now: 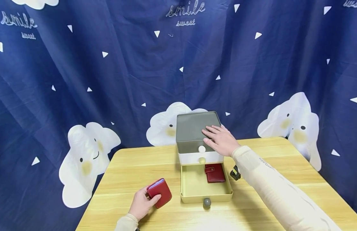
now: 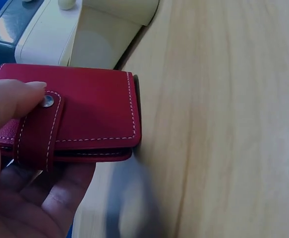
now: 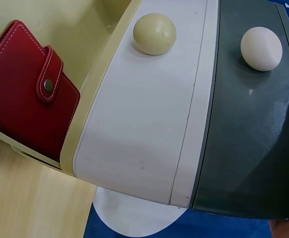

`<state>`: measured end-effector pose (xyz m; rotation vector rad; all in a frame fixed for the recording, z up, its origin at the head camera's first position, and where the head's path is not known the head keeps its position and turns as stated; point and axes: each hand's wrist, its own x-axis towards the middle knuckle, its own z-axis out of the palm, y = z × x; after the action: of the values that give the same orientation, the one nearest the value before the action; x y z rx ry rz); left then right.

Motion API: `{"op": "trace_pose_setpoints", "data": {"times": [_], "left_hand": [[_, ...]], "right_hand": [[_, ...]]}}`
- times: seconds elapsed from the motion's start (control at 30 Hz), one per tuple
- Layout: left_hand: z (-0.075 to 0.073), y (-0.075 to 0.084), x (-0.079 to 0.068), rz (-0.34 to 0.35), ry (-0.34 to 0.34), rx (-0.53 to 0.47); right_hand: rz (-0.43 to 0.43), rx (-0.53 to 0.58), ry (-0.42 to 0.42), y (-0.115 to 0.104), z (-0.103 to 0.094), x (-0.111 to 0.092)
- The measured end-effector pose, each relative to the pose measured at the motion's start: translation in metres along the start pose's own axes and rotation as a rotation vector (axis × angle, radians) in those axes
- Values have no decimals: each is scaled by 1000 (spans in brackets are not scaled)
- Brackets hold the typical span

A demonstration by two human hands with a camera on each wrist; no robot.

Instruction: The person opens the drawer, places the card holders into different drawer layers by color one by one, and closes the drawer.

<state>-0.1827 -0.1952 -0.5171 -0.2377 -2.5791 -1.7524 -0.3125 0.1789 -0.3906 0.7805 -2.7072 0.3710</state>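
My left hand (image 1: 144,202) holds a red wallet (image 1: 162,192) above the table, left of a small drawer box. In the left wrist view the wallet (image 2: 89,106) shows white stitching and a snap strap, with the thumb on top and fingers beneath. My right hand (image 1: 221,139) rests with its fingers spread on the grey top (image 1: 192,126) of the box. The bottom cream drawer (image 1: 194,189) is pulled out, and a second red wallet (image 1: 215,173) lies inside at its right back. That wallet's snap strap (image 3: 50,79) is fastened in the right wrist view.
Above the pulled-out drawer, the white drawer (image 3: 139,109) and the grey drawer (image 3: 248,124) are closed. A small black object (image 1: 235,173) is beside the box, near the right sleeve. Behind the wooden table (image 1: 132,166) hangs a blue curtain (image 1: 132,70) with clouds.
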Motion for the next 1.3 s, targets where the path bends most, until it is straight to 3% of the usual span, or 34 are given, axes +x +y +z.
{"op": "trace_pose_setpoints", "data": {"times": [0.13, 0.27, 0.5, 0.7, 0.97, 1.13, 1.3], "left_hand": [[-4, -24, 5, 14, -58, 26], [-5, -30, 3, 21, -98, 65], [-4, -27, 4, 12, -66, 100], [-6, -15, 5, -41, -39, 93], [-7, -3, 5, -128, -6, -161], [-7, 4, 5, -136, 38, -276], [-8, 14, 5, -127, 33, -338]], "right_hand": [[-5, -2, 3, 0, 0, 1], [-16, -11, 6, -1, 0, 1], [-8, 3, 14, 0, 0, 1], [-11, 4, 7, -2, 0, 2], [-12, 0, 9, -3, -3, 3], [-7, 4, -6, -4, -3, 2], [-5, 11, -14, -4, -3, 1]]}}
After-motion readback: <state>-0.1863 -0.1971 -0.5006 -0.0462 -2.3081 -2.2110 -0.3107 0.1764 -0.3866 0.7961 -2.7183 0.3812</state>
